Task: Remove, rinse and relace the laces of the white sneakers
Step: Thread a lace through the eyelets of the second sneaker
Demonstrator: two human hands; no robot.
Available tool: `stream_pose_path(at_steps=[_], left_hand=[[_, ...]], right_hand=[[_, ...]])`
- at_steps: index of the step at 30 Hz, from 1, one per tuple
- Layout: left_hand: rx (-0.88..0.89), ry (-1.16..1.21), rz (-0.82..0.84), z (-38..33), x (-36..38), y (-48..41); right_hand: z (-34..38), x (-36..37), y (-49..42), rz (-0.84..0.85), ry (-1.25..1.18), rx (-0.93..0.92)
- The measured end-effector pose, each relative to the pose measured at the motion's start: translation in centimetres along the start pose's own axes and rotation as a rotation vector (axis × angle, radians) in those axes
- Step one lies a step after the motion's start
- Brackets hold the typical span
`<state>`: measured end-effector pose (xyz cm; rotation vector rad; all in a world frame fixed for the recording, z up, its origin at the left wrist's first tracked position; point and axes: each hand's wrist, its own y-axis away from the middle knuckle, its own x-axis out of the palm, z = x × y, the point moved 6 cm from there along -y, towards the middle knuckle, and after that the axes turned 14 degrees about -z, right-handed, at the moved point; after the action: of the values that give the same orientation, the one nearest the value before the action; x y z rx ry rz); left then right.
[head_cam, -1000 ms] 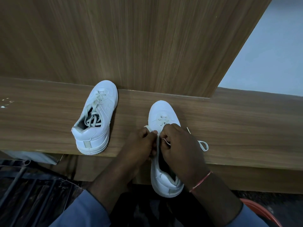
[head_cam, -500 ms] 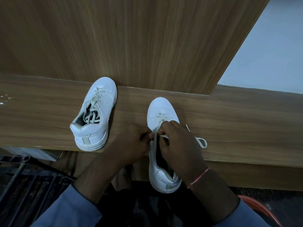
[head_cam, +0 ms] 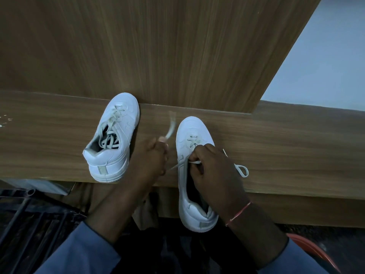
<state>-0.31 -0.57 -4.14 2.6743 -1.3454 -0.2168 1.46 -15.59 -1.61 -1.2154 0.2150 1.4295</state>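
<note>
Brown wood-grain laminate ledge (head_cam: 286, 147) runs across the view, w/ an upright wood-grain panel (head_cam: 158, 46) rising from its back edge. Pale blue-grey wall (head_cam: 325, 66) shows far R behind it. A few white specks (head_cam: 6, 119) sit on the ledge far L. Below the front edge: black metal rack (head_cam: 29, 214) lower L, orange-red curved rim (head_cam: 314, 248) lower R.

Both shoes point toes away. Laced white sneaker (head_cam: 126, 123) sits on the ledge L of centre, toe touching the panel, heel at the front edge, greyish laces crossed in its eyelets. Part-unlaced white sneaker (head_cam: 189, 127) lies just R of it, toe on the ledge, heel hanging past the front edge.

L hand (head_cam: 152, 157): fingers curled, pinching the flat white lace (head_cam: 194, 162); free end sticks up, blurred. R hand (head_cam: 213, 171): curled over the shoe's opening, pinching the lace at the eyelets. A loop of lace lies on the ledge beside the shoe. Thin red thread bracelet (head_cam: 239, 212) on R wrist; blue sleeves (head_cam: 83, 250) on both arms.
</note>
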Motion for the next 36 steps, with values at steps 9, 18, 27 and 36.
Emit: stream_pose_path(at_steps=[9, 18, 27, 36], left_hand=[[0.596, -0.674, 0.106, -0.3, 2.0, 0.5], [0.006, 0.08, 0.051, -1.1, -0.2, 0.4], [0.115, -0.183, 0.051, -0.9, -1.0, 0.0], [0.324, -0.306, 0.255, -1.3, 1.6, 1.6]], right_hand=[[-1.1, 0.1, 0.1, -0.041, -0.108, 0.083], [-1.7, -0.2, -0.1, -0.021, -0.209, 0.162], [-2.0, 0.2, 0.0, 0.018, -0.228, 0.195], [-2.6, 0.3, 0.0, 0.066, -0.19, 0.233]])
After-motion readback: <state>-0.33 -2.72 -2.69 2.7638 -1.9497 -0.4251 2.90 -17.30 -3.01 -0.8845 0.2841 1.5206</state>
